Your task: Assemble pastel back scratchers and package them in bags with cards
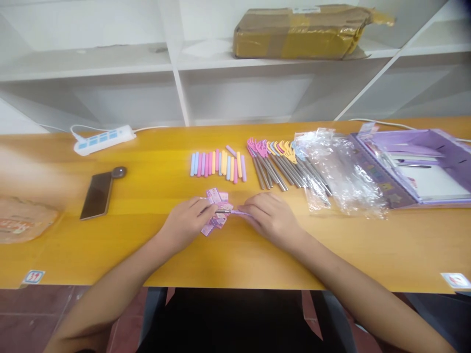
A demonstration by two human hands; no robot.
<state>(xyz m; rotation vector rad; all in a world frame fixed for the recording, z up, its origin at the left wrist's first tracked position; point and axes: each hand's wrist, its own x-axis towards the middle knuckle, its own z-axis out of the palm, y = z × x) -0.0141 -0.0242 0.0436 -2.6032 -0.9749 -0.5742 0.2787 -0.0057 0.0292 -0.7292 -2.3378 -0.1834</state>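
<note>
My left hand (189,220) and my right hand (274,215) meet over the table's middle, both closed on one thin back scratcher (224,211). Its metal rod comes out of my left fingers, and its purple part runs into my right fingers, which hide the far end. Under it lies a loose pile of purple printed cards (214,195). Behind the pile stand rows of blue, pink, yellow and purple grip sleeves (209,163). To their right are several back scratchers (274,164) with metal rods and coloured claw ends.
Clear plastic bags (349,181) partly cover the scratchers, beside an open purple box (408,193). At left are a phone (96,195), a small dark round object (119,172), a power strip (105,139) and a brown package (25,220). A taped carton (301,34) sits on the shelf.
</note>
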